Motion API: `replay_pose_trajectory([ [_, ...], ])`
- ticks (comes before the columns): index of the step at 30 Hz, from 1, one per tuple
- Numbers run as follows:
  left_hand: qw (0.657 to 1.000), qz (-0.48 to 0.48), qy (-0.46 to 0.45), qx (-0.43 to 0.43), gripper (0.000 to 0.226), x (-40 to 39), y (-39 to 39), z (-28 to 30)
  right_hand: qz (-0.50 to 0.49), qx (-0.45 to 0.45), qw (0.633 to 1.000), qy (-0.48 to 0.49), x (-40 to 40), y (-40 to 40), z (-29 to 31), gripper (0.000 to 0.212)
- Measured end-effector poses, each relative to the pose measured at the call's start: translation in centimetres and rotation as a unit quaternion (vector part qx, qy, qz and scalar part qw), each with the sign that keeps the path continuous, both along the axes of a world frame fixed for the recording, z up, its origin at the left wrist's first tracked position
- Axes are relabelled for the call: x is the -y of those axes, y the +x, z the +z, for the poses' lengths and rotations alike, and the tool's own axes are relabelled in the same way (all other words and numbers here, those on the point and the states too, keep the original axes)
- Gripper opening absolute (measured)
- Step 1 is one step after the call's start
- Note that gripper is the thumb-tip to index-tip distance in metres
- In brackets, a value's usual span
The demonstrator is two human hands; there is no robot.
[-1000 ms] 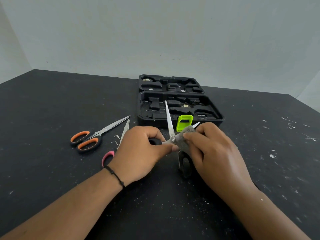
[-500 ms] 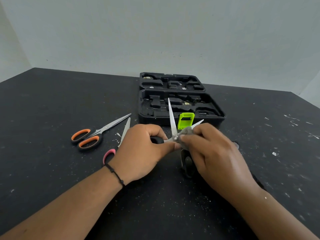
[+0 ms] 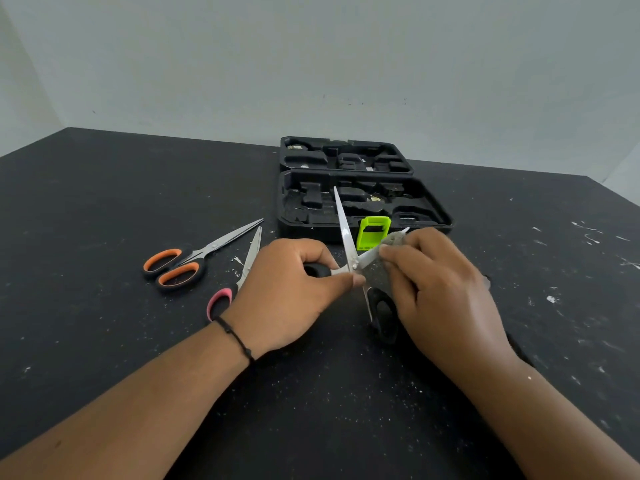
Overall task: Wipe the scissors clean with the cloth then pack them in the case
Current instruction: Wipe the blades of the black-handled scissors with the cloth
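The left hand point(image 3: 294, 289) gripped the open scissors point(image 3: 346, 233), one blade pointing up-frame; the right hand point(image 3: 440, 289) pinched the cloth point(image 3: 393, 239) round the blade pointing upper right.

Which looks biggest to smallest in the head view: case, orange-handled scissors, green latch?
1. case
2. orange-handled scissors
3. green latch
The case lies farther from the camera yet looks largest, so the order is safe.

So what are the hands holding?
Left hand holds black scissors by a handle; right hand pinches the cloth round one blade.
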State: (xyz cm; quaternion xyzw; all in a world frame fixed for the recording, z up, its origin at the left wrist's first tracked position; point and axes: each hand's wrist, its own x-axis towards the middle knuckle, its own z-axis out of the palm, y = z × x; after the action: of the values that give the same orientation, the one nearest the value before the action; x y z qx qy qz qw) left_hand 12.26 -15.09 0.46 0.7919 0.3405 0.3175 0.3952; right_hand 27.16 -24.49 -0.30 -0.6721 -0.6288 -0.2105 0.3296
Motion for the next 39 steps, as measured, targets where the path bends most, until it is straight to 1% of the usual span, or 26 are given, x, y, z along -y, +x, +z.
replay_pose_trajectory([
  [2, 1.0, 0.001, 0.003, 0.004, 0.027, -0.1, -0.1, 0.0, 0.055, 0.001, 0.998, -0.018, 0.3, -0.2, 0.1, 0.012],
  [3, 1.0, 0.0, 0.005, 0.006, 0.027, -0.1, -0.1, 0.0, 0.058, -0.007, 0.998, -0.017, 0.3, -0.1, 0.2, 0.014],
  [6, 1.0, -0.002, -0.001, 0.011, 0.028, 0.0, 0.0, 0.1, -0.009, -0.043, 0.999, 0.01, -0.1, 0.7, 0.3, 0.013],
  [8, 1.0, -0.003, -0.007, 0.007, 0.028, 0.2, 0.1, 0.1, -0.035, -0.046, 0.998, 0.012, -0.2, 0.7, 0.2, 0.01],
  [10, 1.0, -0.003, -0.007, 0.012, 0.028, 0.1, 0.0, 0.1, 0.0, -0.025, 1.0, -0.004, 0.0, 0.4, 0.2, 0.01],
  [12, 1.0, -0.004, -0.002, 0.017, 0.029, 0.0, -0.1, 0.1, 0.041, -0.015, 0.999, -0.022, 0.4, 0.2, 0.2, 0.015],
  [13, 1.0, -0.006, -0.001, 0.018, 0.028, 0.0, -0.1, 0.1, 0.042, -0.017, 0.999, -0.018, 0.4, 0.3, 0.2, 0.016],
  [16, 1.0, -0.011, -0.01, 0.013, 0.027, 0.1, 0.0, 0.1, -0.025, -0.041, 0.999, 0.017, 0.1, 0.9, 0.3, 0.016],
  [17, 1.0, -0.009, -0.012, 0.012, 0.027, 0.1, 0.1, 0.0, -0.039, -0.034, 0.999, 0.017, 0.0, 0.9, 0.4, 0.015],
  [19, 1.0, -0.002, -0.007, 0.012, 0.028, 0.1, 0.1, -0.1, -0.009, 0.009, 1.0, -0.003, 0.1, 0.2, 0.3, 0.011],
  [21, 1.0, -0.003, -0.002, 0.014, 0.029, -0.1, 0.0, -0.1, 0.037, 0.034, 0.998, -0.026, 0.3, -0.3, 0.2, 0.014],
  [22, 1.0, -0.005, -0.004, 0.016, 0.029, -0.2, -0.1, 0.0, 0.035, 0.032, 0.999, -0.023, 0.3, -0.3, 0.2, 0.015],
  [26, 1.0, -0.017, -0.01, 0.008, 0.029, 0.1, 0.0, 0.1, -0.065, -0.034, 0.997, 0.018, -0.1, 1.1, 0.1, 0.014],
  [28, 1.0, -0.017, -0.011, 0.008, 0.029, 0.2, 0.0, 0.2, -0.047, -0.018, 0.999, 0.02, 0.0, 1.0, 0.1, 0.014],
  [31, 1.0, -0.018, -0.009, 0.012, 0.028, 0.0, -0.1, 0.2, 0.028, 0.025, 0.999, -0.007, 0.5, 0.4, 0.1, 0.014],
  [33, 1.0, -0.021, -0.008, 0.013, 0.028, 0.0, -0.2, 0.3, 0.016, 0.001, 1.0, -0.002, 0.5, 0.8, 0.2, 0.014],
  [36, 1.0, -0.024, 0.0, 0.001, 0.029, 0.2, -0.1, 0.2, -0.053, -0.056, 0.996, 0.034, 0.3, 1.5, 0.3, 0.012],
  [37, 1.0, -0.024, 0.001, -0.001, 0.029, 0.2, 0.0, 0.2, -0.056, -0.052, 0.996, 0.037, 0.3, 1.5, 0.3, 0.012],
  [39, 1.0, -0.025, 0.0, 0.002, 0.03, 0.0, -0.1, 0.2, -0.023, -0.021, 0.999, 0.025, 0.4, 1.2, 0.1, 0.012],
])
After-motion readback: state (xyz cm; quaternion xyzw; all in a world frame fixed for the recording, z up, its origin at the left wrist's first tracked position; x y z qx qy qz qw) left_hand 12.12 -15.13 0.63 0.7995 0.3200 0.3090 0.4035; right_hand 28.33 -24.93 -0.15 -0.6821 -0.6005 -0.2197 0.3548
